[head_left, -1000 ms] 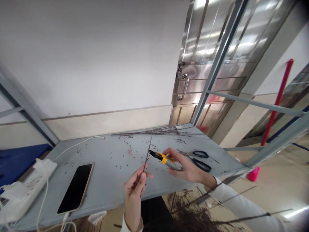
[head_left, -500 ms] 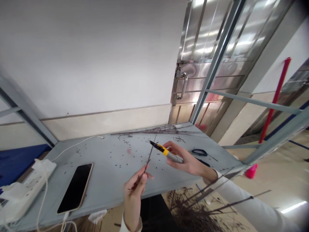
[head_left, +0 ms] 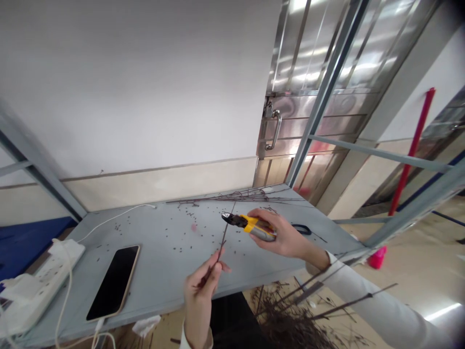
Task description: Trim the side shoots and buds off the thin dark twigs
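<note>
My left hand (head_left: 202, 287) pinches the lower end of a thin dark twig (head_left: 222, 240) that stands up and tilts to the right over the grey table (head_left: 163, 252). My right hand (head_left: 281, 236) grips a yellow and grey cutter (head_left: 250, 225), fingers wrapped round its handles. The cutter's dark jaws sit at the twig's upper part, touching it or very close. Black-handled scissors (head_left: 303, 228) lie on the table behind my right hand, partly hidden by it.
A row of long twigs (head_left: 236, 197) lies along the table's far edge, with several small cut bits scattered over the top. A black phone (head_left: 114, 281) on a white cable and a white power strip (head_left: 34, 286) lie left. A heap of twigs (head_left: 290, 325) covers the floor below.
My right hand has risen and closed round the cutter, bringing its jaws to the twig's upper part. It now hides most of the scissors. My left hand holds the twig nearly still.
</note>
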### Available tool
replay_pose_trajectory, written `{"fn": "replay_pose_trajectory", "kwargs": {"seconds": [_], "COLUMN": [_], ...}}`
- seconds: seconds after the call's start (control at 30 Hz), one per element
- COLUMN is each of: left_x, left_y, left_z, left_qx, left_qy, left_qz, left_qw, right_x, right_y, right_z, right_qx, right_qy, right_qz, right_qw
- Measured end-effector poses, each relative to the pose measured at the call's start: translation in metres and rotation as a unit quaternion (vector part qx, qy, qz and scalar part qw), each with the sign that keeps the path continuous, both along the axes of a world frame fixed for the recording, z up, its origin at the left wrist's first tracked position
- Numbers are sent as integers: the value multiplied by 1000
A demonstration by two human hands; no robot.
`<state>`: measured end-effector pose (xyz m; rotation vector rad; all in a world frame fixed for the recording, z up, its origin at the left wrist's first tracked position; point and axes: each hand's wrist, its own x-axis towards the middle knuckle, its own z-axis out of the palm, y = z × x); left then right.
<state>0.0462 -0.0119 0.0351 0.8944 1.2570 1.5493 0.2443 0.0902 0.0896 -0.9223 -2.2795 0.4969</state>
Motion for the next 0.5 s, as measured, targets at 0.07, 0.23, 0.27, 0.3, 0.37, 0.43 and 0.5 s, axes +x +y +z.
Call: {"fn": "replay_pose_trajectory", "kwargs": {"seconds": [0.07,0.23,0.27,0.3,0.37,0.43,0.5], "left_x": [2,17,21,25,31,34,32], "left_y": [-1,-3,-4,-5,-6,-6,-4], "left_z": [2,4,5,5,6,7,8], "left_qx": [-11,-38,-40,-41,-40,-39,-37], "left_qy": [-7,-30,-34,-37,-42,-47,-54], "left_qz": [13,10,5,1,-9,-9,-1], "left_qw": [1000,999,999,998,998,998,998], "right_x": [1,-1,-4,-6,-13,-19,-25], "right_y": [2,12,14,15,15,12,6], "right_z": [-7,-38,-44,-50,-58,-62,-62], "right_qx": [71,217,223,225,218,192,136], "right_qy": [-21,-62,-67,-68,-56,-23,21], "right_qz": [-48,-215,-241,-263,-290,-286,-251], "right_qw": [996,950,942,936,930,939,958]}}
